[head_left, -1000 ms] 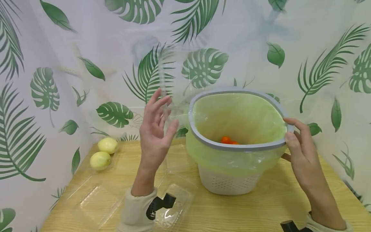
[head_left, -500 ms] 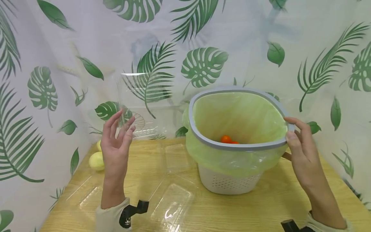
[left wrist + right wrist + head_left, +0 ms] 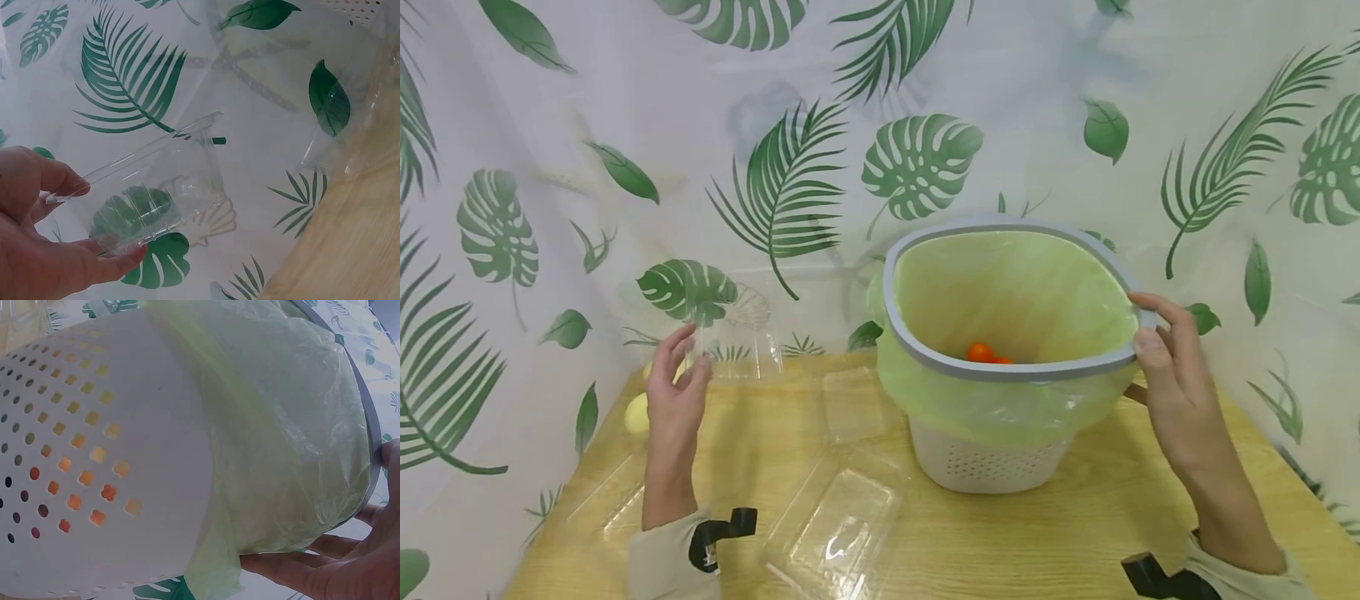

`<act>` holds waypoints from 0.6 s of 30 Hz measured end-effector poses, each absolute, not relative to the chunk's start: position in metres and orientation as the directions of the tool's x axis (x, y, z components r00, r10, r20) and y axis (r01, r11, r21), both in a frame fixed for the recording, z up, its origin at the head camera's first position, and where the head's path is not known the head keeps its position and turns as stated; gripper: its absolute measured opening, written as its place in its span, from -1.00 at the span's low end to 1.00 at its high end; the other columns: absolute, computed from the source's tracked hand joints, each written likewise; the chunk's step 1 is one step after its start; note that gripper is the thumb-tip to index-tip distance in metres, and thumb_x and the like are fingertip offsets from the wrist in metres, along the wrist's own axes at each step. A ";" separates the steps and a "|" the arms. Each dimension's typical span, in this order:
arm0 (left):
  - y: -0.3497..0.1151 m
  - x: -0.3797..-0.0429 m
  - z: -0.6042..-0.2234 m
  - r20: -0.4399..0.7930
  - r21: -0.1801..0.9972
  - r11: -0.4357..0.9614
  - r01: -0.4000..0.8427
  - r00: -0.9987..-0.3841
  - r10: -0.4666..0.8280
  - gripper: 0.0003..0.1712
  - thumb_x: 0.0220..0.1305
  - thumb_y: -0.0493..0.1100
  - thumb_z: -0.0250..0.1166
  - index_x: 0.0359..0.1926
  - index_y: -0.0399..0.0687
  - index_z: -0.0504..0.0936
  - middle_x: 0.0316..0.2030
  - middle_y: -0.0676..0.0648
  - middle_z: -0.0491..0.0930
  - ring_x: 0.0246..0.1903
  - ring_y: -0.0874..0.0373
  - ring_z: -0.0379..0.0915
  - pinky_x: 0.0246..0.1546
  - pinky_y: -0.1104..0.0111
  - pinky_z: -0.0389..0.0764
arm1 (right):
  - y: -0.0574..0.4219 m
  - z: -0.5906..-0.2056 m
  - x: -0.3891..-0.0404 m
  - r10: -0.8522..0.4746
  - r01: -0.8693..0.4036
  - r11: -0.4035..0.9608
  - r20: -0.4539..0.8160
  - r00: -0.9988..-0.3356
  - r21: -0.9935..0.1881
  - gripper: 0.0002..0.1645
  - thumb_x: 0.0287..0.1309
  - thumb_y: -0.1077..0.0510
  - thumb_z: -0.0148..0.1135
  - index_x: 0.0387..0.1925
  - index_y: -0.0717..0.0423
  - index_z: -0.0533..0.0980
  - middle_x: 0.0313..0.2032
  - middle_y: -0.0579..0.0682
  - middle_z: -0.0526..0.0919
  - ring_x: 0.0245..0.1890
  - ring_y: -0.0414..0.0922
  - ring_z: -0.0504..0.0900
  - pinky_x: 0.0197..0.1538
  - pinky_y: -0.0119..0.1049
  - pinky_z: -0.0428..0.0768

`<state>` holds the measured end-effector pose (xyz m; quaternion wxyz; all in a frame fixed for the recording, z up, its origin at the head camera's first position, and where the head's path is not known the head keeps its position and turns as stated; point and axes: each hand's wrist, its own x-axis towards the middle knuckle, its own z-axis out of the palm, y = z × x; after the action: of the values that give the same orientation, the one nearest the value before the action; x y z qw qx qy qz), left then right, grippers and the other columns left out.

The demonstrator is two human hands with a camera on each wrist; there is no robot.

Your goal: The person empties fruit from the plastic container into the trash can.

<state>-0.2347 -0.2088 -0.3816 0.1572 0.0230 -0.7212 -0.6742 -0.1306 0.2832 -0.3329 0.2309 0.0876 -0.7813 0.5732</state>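
My left hand [image 3: 676, 396] pinches a clear plastic container [image 3: 737, 337] by its edge, over the back left of the table. In the left wrist view the thumb sits on the rim of the container [image 3: 150, 194] and the fingers lie under its side. My right hand [image 3: 1183, 383] grips the grey rim [image 3: 1011, 372] of a white perforated bin [image 3: 992, 468], which stands upright. A thin green bag [image 3: 977, 417] lines the bin and hangs over its outside. Inside lie orange-red round fruits [image 3: 980, 352], mostly hidden by the front wall.
Pale yellow lemons [image 3: 637, 414] sit at the table's left, partly behind my left hand. Other clear plastic containers lie on the wooden table, one in the front middle [image 3: 842, 525] and one behind it [image 3: 853, 404]. A leaf-print curtain [image 3: 1045, 92] stands behind.
My left hand has moved left and down with the clear container, from beside the bin to near the lemons. The right hand keeps its grip on the rim.
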 end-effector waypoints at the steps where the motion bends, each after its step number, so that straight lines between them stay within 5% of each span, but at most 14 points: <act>1: -0.211 -0.236 -0.384 0.180 0.982 0.101 0.160 -0.952 -0.246 -0.42 0.51 -0.29 0.08 0.48 0.10 0.35 0.53 -0.13 0.13 0.35 -0.26 0.28 0.17 0.18 0.45 | 0.283 -0.333 -0.131 0.127 -0.402 0.327 0.461 -0.878 -0.855 -0.43 0.62 0.08 -0.23 0.56 -0.06 0.15 0.21 0.13 0.40 0.10 -0.06 0.47 -0.13 -0.57 0.59; 5: -0.218 -0.240 -0.392 0.136 0.972 0.218 0.089 -0.968 -0.212 -0.40 0.52 -0.29 -0.03 0.53 0.01 0.26 0.53 -0.26 0.11 0.35 -0.30 0.24 -0.07 0.28 0.42 | 0.282 -0.333 -0.131 0.128 -0.413 0.308 0.467 -0.875 -0.857 -0.43 0.62 0.09 -0.23 0.55 -0.04 0.16 0.18 0.13 0.41 0.08 -0.07 0.49 -0.14 -0.57 0.60; 8: -0.222 -0.240 -0.398 0.072 0.948 0.316 0.024 -0.988 -0.139 -0.39 0.57 -0.28 -0.12 0.58 -0.11 0.15 0.54 -0.36 0.04 0.44 -0.39 0.08 0.17 0.04 0.46 | 0.282 -0.333 -0.131 0.130 -0.423 0.288 0.473 -0.872 -0.859 -0.44 0.61 0.11 -0.22 0.54 -0.01 0.17 0.18 0.13 0.43 0.07 -0.07 0.50 -0.14 -0.55 0.61; 11: -0.225 -0.240 -0.404 -0.003 0.937 0.350 -0.025 -0.998 -0.063 -0.39 0.61 -0.28 -0.19 0.60 -0.22 0.04 0.55 -0.42 -0.05 0.50 -0.44 -0.10 0.39 -0.22 0.21 | 0.281 -0.332 -0.132 0.129 -0.430 0.277 0.477 -0.870 -0.859 -0.44 0.61 0.12 -0.22 0.54 -0.01 0.18 0.18 0.15 0.43 0.08 -0.05 0.50 -0.14 -0.54 0.62; 18: -0.227 -0.245 -0.414 -0.063 0.925 0.378 -0.052 -0.998 0.015 -0.36 0.61 -0.29 -0.17 0.59 -0.32 -0.05 0.57 -0.43 -0.15 0.51 -0.45 -0.22 0.45 -0.24 0.06 | 0.281 -0.332 -0.132 0.128 -0.422 0.306 0.476 -0.870 -0.853 -0.43 0.61 0.11 -0.23 0.54 -0.02 0.17 0.19 0.15 0.42 0.08 -0.07 0.49 -0.15 -0.56 0.60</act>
<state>-0.2447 -0.2268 -0.4136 -0.0301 0.0112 -0.8294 -0.5578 -0.1319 0.2814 -0.3319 0.2364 0.0952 -0.7726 0.5815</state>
